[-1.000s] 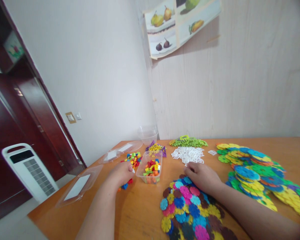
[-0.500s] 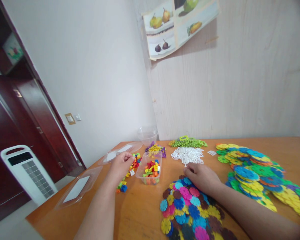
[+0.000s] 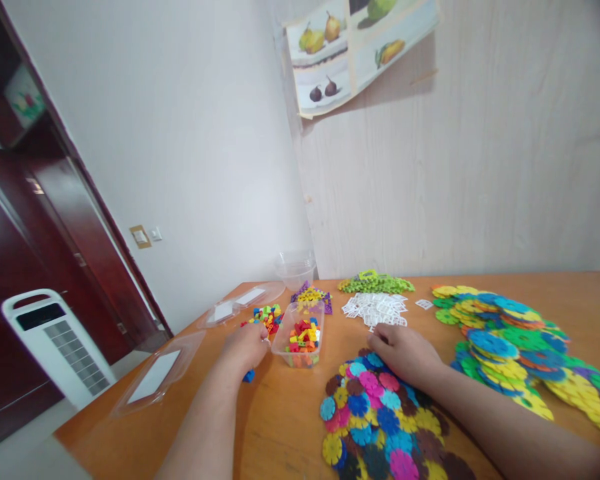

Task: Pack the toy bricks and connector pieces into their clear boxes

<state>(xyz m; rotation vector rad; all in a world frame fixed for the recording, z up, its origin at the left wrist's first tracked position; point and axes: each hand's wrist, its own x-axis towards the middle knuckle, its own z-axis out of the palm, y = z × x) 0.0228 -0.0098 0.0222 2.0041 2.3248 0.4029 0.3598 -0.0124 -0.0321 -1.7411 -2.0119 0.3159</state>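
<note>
My left hand (image 3: pixel 249 343) is at the loose pile of small building blocks (image 3: pixel 269 313), just left of a clear plastic box (image 3: pixel 281 341). Its fingers are pinched on a white building block (image 3: pixel 267 340), of which only a small part shows. Red, yellow, orange and green blocks (image 3: pixel 305 341) lie inside the box. My right hand (image 3: pixel 405 350) rests, curled closed, at the far edge of a heap of colourful notched discs (image 3: pixel 373 407). I see nothing in it, though its fingertips are tucked under.
Behind my right hand lie white square frames (image 3: pixel 375 309) and green pieces (image 3: pixel 375 283). Larger discs (image 3: pixel 520 347) spread at the right. Purple and yellow pieces (image 3: pixel 313 295) and clear tubs (image 3: pixel 295 268) stand at the back. Clear lids (image 3: pixel 155 377) lie along the left table edge.
My left hand has moved down and slightly right, from above the loose blocks to the white block near the box. My right hand has stayed in place.
</note>
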